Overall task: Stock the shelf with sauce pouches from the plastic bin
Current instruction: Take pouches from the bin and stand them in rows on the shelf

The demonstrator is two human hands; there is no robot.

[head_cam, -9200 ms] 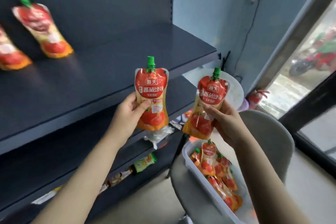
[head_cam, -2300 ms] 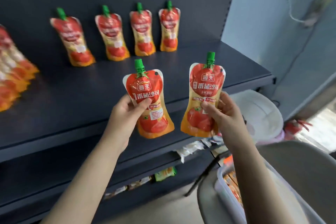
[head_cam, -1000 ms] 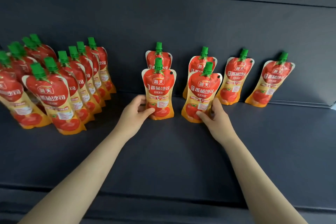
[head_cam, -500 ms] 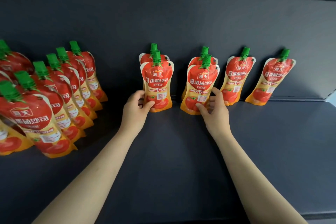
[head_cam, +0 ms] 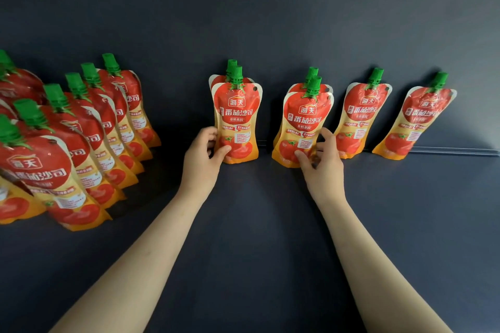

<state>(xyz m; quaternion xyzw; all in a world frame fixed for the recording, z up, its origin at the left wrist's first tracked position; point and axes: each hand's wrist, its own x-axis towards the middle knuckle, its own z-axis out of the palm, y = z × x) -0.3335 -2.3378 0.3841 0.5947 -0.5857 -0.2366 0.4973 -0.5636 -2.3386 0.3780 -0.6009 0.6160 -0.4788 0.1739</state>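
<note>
On the dark shelf point(head_cam: 257, 224), my left hand point(head_cam: 201, 155) grips the lower left edge of a red and orange sauce pouch point(head_cam: 238, 116) with a green cap, standing upright against another pouch behind it. My right hand point(head_cam: 322, 162) holds the base of a second pouch point(head_cam: 305, 121), which also stands in front of a back pouch. Two single pouches lean on the back panel further right, one point(head_cam: 361, 116) beside my right hand and one point(head_cam: 418, 119) near the edge. The plastic bin is out of view.
Several rows of the same pouches point(head_cam: 89, 130) stand at the left of the shelf, reaching towards the front. The dark back panel point(head_cam: 270, 21) rises behind everything. Bare shelf surface lies in front of my hands and at the right.
Both hands carried a pouch from in front of the shelf to its back and stood each upright against a back-row pouch. In the last half second the pouches barely moved.
</note>
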